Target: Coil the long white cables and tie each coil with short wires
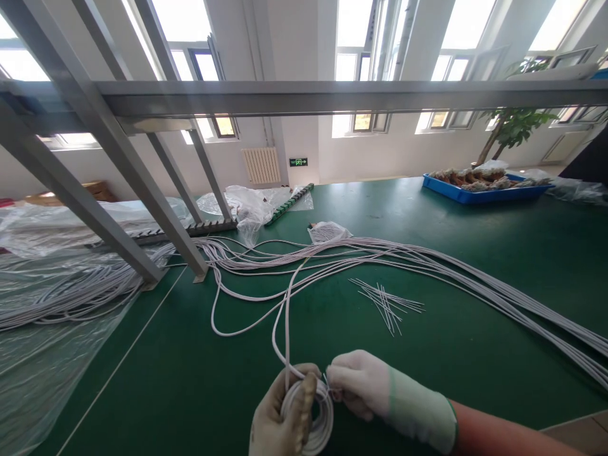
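Observation:
My left hand [282, 411], in a worn glove, grips a small round coil of white cable [322, 425], with the thumb laid across its front. From the coil, two lengths of the cable run up towards the long bundle of cables [380, 247] on the table. My gloved right hand [358, 383] pinches at the coil's upper right edge, where the thin end of a white twist tie [326, 381] shows between the fingers. Beyond my right hand lies a loose pile of thin white twist ties [387, 303].
A grey metal frame [142, 190] rises at the left, its crossbar spanning the view. Under it, more cables [95, 291] lie on plastic sheeting [52, 380]. A blue tray [475, 195] of parts and a clear bag [329, 232] rest on the green table [190, 380].

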{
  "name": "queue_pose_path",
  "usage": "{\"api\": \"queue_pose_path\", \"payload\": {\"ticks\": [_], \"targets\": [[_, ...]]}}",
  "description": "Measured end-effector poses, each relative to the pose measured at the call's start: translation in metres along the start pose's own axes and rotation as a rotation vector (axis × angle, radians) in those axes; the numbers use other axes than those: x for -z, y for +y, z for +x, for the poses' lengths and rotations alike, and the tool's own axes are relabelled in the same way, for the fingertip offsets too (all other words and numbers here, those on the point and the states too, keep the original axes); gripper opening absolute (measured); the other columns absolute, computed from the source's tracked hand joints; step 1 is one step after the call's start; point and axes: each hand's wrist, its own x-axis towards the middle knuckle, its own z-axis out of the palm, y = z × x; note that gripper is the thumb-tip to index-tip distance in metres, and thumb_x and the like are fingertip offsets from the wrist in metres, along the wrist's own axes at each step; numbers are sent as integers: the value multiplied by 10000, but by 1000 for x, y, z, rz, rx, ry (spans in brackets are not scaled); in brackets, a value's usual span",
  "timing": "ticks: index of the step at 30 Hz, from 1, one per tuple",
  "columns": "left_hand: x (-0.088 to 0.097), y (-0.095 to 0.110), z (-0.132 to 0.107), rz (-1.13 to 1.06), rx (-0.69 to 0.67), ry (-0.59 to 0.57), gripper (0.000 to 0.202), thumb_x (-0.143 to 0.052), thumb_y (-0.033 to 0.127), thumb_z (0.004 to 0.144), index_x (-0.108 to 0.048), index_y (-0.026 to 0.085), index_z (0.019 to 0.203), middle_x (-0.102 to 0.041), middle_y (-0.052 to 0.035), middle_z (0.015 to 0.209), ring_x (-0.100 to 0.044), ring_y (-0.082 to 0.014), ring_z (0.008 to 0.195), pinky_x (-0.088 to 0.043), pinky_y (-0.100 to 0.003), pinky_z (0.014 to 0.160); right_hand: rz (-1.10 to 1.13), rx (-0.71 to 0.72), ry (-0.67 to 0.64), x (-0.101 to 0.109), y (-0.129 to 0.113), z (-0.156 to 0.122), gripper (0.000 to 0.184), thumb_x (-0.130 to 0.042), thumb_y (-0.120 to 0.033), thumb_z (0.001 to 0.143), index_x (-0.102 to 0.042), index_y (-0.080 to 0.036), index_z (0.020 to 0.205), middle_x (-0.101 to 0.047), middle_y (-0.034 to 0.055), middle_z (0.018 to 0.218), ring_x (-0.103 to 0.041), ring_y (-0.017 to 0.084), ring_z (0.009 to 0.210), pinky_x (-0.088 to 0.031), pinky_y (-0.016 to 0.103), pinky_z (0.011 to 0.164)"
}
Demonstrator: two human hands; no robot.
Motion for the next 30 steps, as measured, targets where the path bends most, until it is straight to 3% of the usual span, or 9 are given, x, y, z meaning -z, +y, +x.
{"api": "queue_pose_path", "payload": {"ticks": [3,5,8,10,13,17,20,26,30], "targets": [[9,3,10,-268,163,-112,374,-951,513,650,-848,216,852,-672,-14,659,-650,-162,624,-577,-233,633,-17,120,205,18,-2,-8,384,-349,-426,1070,-612,-201,903,-560,5,729,-562,183,642,-515,318,617],[9,3,12,-340,170,-117,280,-945,465,683,-844,228,793,-719,-38,724,-701,-184,703,-596,-239,684,-124,332,289,26,-5,-13,282,-447,-385,1057,-652,-192,1050,-605,53,930,-597,201,804,-530,347,751],[3,2,9,-378,111,-70,213,-896,456,756,-837,256,798,-767,-51,818,-717,-185,728,-585,-232,664,-388,686,189,29,-7,-18,267,-513,-400,1069,-689,-221,1157,-609,66,1036,-586,206,863,-499,338,775],[1,3,7,-333,109,-89,246,-887,475,764,-835,242,826,-777,-62,857,-727,-200,763,-589,-251,693,-547,827,142,27,-8,-17,342,-461,-459,1100,-707,-225,1061,-609,54,986,-556,202,833,-451,338,747],[5,7,7,-275,195,-211,370,-944,502,674,-835,205,865,-775,-67,864,-725,-213,785,-593,-284,751,-666,959,153,24,-8,-12,415,-409,-473,1112,-666,-210,919,-587,31,910,-485,178,736,-365,339,672],[15,11,13,-301,278,-299,461,-999,475,582,-840,191,909,-758,-28,787,-668,-151,682,-565,-246,695,-668,965,99,26,-12,-13,347,-418,-413,1105,-610,-210,900,-583,25,957,-470,169,754,-363,336,694],[14,7,15,-313,267,-311,473,-1023,461,523,-838,190,864,-780,-45,803,-691,-168,703,-571,-253,696,-722,945,95,26,-17,-17,348,-386,-420,1118,-602,-207,946,-598,36,1001,-483,180,789,-373,348,733],[0,12,2,-225,126,-174,316,-890,500,750,-818,219,877,-740,-34,752,-653,-167,622,-539,-246,598,-826,869,134,24,-16,-20,448,-299,-479,1137,-595,-193,960,-588,44,959,-475,191,792,-365,364,753],[-4,24,-10,-195,109,-163,368,-870,556,747,-807,221,884,-760,-60,854,-708,-231,787,-597,-317,745,-878,891,119,25,-17,-20,450,-298,-491,1136,-587,-197,955,-590,43,948,-468,198,796,-377,388,796]]}}
